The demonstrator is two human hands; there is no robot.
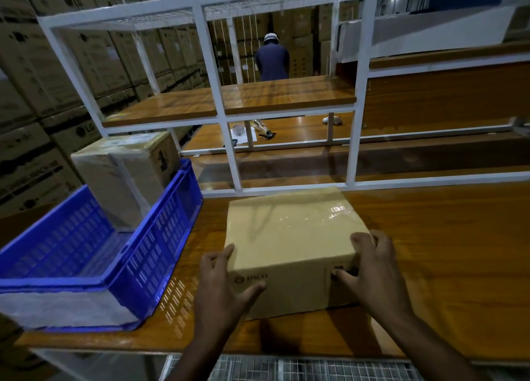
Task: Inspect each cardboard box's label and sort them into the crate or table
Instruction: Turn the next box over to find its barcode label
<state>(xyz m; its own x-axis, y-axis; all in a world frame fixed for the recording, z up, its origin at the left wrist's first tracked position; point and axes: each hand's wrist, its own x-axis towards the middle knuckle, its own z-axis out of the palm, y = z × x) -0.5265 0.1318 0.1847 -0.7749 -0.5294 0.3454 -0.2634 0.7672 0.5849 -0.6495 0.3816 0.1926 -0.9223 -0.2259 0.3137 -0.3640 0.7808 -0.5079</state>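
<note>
A tan cardboard box (pixel 289 237) wrapped in clear film sits on the wooden table (pixel 444 251) in front of me, with a small logo on its near face. My left hand (pixel 222 289) holds its near left corner, fingers on the side and thumb on the front. My right hand (pixel 372 269) grips the near right corner, fingers curled over the top edge and thumb on the front face. A second wrapped cardboard box (pixel 123 177) stands upright in the far end of the blue plastic crate (pixel 160 237) at the left.
A white metal shelf frame (pixel 218 94) with wooden shelves rises behind the table. Tape and small tools (pixel 263 132) lie on a farther bench. A person in dark blue (pixel 272 58) stands beyond, back turned. Stacks of large cartons (pixel 43 79) fill the left.
</note>
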